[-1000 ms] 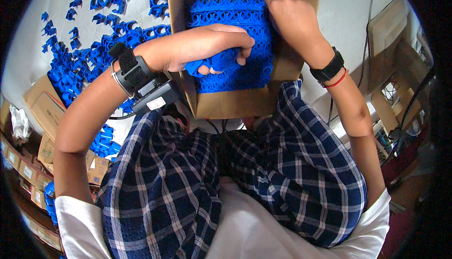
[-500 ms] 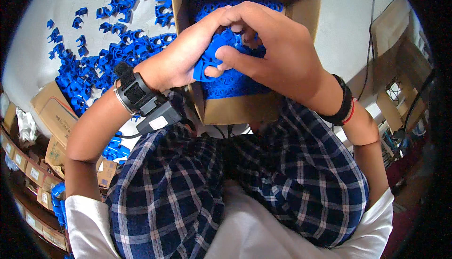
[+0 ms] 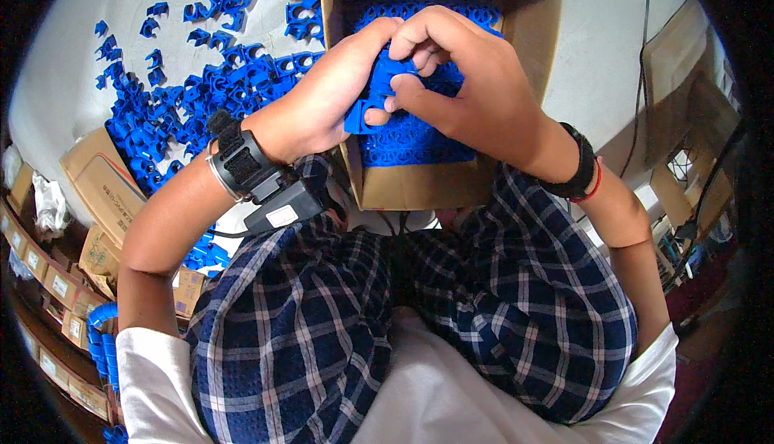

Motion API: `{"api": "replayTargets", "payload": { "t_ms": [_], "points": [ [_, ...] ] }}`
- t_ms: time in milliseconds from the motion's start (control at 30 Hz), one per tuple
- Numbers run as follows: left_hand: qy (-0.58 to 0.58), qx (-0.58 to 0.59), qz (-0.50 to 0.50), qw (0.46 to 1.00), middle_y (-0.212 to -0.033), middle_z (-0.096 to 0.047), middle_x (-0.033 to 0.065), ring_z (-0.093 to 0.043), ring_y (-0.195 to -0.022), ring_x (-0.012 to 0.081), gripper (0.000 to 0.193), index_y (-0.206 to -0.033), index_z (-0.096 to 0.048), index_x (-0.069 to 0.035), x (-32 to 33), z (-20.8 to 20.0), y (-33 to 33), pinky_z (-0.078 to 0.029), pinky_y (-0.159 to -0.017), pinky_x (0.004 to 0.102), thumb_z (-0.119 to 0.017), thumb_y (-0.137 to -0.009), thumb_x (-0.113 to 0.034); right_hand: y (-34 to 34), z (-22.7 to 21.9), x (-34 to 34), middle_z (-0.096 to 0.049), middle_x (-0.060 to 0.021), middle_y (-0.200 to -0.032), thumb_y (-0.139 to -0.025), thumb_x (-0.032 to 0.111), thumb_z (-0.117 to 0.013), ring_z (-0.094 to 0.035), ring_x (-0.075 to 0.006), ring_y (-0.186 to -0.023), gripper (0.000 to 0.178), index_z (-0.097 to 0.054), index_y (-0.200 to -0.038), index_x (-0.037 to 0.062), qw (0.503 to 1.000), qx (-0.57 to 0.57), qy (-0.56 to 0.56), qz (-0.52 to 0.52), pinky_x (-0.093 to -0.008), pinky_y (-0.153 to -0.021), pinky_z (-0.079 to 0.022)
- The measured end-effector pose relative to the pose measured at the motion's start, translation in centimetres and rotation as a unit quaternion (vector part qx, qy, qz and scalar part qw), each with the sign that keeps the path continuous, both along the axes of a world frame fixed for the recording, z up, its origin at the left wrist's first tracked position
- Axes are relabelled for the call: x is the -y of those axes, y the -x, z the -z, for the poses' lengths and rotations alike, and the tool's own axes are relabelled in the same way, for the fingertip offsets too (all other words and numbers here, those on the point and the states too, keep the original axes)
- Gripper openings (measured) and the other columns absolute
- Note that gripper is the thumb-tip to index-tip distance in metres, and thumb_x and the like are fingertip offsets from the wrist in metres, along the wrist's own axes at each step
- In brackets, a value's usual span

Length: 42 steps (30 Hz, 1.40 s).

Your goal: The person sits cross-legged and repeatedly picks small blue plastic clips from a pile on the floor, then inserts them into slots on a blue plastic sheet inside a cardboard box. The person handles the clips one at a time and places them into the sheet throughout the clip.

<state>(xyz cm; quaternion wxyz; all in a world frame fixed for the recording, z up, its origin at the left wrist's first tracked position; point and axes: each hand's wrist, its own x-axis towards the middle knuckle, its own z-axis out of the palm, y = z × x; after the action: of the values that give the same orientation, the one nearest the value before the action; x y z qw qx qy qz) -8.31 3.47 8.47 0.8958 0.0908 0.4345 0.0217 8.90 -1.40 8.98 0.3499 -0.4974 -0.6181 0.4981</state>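
Over an open cardboard box (image 3: 423, 190), both my hands work on a small row of blue plastic pipe clips (image 3: 390, 77). My left hand (image 3: 334, 81) is curled round the clips from the left, and one end clip pokes out below its fingers. From the right, my right hand (image 3: 484, 85) presses its thumb and bent fingers against the same clips. Part of the row is hidden behind the fingers. Beneath the hands, neat rows of blue clips (image 3: 415, 147) lie inside the box.
Many loose blue clips (image 3: 234, 85) spread over the light surface on the left. A folded cardboard piece (image 3: 101, 178) leans by that pile, with boxes (image 3: 60, 287) at far left. A black device (image 3: 286, 206) is near my left wrist. A dark cable (image 3: 645, 57) runs at right.
The whole view has shifted, so box and pile appear a little farther right. My right thumb and fingers have moved slightly on the clips; both hands keep hold.
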Motion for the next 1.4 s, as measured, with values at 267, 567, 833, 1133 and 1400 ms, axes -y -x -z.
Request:
{"api": "replayTargets", "payload": {
  "t_ms": [267,567,833,1133,1400],
  "points": [
    [-0.112,-0.048,-0.016,0.992,-0.084,-0.055,-0.0011,-0.051,-0.068,0.0059,0.028,-0.094,-0.055,-0.012,0.8,0.4,-0.9,-0.038,-0.049,0.02,-0.039,-0.102,-0.034,0.2,0.3,1.1,-0.058,-0.0052,-0.092,-0.069,0.013,-0.087,-0.056,-0.0146,-0.079,0.053,-0.057,-0.112,0.005,0.999,-0.016,0.039,0.018,-0.0267,-0.069,-0.048],
    [-0.131,-0.071,-0.032,0.988,-0.085,-0.055,0.0,-0.05,-0.065,0.0059,0.022,-0.093,-0.056,-0.011,1.1,0.2,-1.5,-0.036,-0.047,0.0194,-0.044,-0.1,-0.029,-0.9,0.4,1.8,-0.059,-0.0054,-0.099,-0.08,0.005,-0.074,-0.056,-0.0168,-0.09,0.041,-0.058,-0.118,0.0069,0.999,-0.027,0.016,0.013,-0.0277,-0.082,-0.046],
    [-0.055,0.028,-0.055,0.997,-0.086,-0.054,-0.0002,-0.048,-0.06,0.0051,0.019,-0.098,-0.053,-0.012,0.6,-0.2,-1.6,-0.033,-0.043,0.0171,-0.05,-0.1,-0.03,-1.3,0.2,2.0,-0.06,-0.0056,-0.102,-0.081,0.003,-0.072,-0.056,-0.017,-0.09,0.039,-0.059,-0.117,0.0078,1.0,-0.002,-0.022,0.019,-0.0281,-0.081,-0.047],
    [-0.012,0.051,-0.055,0.997,-0.087,-0.054,0.0012,-0.05,-0.059,0.0057,0.017,-0.099,-0.053,-0.01,1.1,0.3,-2.5,-0.034,-0.042,0.0161,-0.052,-0.1,-0.027,-2.2,-0.5,2.7,-0.055,-0.0089,-0.095,-0.075,0.011,-0.076,-0.056,-0.0216,-0.084,0.037,-0.057,-0.107,0.0074,0.998,0.009,0.01,0.06,-0.0299,-0.07,-0.047],
    [0.02,0.024,-0.019,0.999,-0.081,-0.054,-0.0019,-0.05,-0.057,0.0039,0.023,-0.108,-0.055,-0.011,1.7,-0.1,-3.0,-0.034,-0.038,0.0158,-0.052,-0.1,-0.033,-4.9,-3.3,2.0,-0.057,-0.0041,-0.105,-0.072,-0.006,-0.063,-0.055,-0.0124,-0.088,0.038,-0.059,-0.108,0.0054,0.995,0.087,0.03,-0.04,-0.0251,-0.073,-0.046]
  ]
}}
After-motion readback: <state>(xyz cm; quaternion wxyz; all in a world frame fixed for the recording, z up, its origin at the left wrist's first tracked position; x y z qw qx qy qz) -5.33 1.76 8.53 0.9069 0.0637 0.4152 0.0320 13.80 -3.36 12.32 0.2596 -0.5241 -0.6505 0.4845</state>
